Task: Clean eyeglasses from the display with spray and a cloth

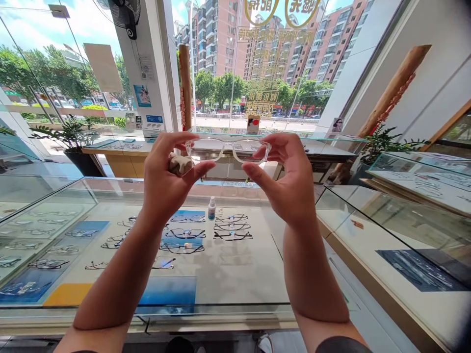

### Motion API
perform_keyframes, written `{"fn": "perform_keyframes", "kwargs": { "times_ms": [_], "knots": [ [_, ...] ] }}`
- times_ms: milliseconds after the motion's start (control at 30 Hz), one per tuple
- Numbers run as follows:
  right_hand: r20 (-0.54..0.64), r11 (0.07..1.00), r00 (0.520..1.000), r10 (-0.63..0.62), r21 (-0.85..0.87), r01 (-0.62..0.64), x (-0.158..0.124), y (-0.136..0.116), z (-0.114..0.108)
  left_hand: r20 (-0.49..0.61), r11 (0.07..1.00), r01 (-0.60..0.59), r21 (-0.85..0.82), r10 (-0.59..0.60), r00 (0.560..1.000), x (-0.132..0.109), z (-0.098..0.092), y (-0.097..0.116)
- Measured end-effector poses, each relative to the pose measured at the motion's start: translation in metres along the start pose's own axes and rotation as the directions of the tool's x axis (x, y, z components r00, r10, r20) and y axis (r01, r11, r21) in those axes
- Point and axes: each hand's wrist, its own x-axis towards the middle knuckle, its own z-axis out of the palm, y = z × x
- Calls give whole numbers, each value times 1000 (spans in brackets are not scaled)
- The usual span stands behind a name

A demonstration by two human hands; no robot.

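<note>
I hold a pair of clear-framed glasses (pixel 228 149) up at chest height, lenses level. My left hand (pixel 165 176) pinches the left end of the frame between thumb and fingers, with a crumpled pale cloth (pixel 179 164) tucked in the same hand. My right hand (pixel 287 179) pinches the right end of the frame. Both hands are raised well above the glass counter (pixel 235 274).
Under the counter glass lie several dark-framed glasses (pixel 231 226) in rows and a small white spray bottle (pixel 211 208). More glass showcases (pixel 415 215) stand to the right and left. Ahead are a shop window, potted plants (pixel 71 135) and wooden posts.
</note>
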Motion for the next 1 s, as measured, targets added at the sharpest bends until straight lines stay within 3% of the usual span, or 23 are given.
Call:
{"fn": "perform_keyframes", "kwargs": {
  "times_ms": [367, 633, 1000],
  "knots": [
    [8, 994, 997, 75, -76, -74, -1, -2, 0, 3, 998, 69, -8, -69, 998, 0, -2, -5],
    [-33, 983, 999, 2, -184, -8, -1, -4, -1, 6, 986, 152, -64, -152, 988, -1, -1, -11],
    [-86, 978, 996, 7, -205, -25, -3, -5, 1, 1, 989, 143, -41, -144, 990, 2, 0, -11]
  ]
}}
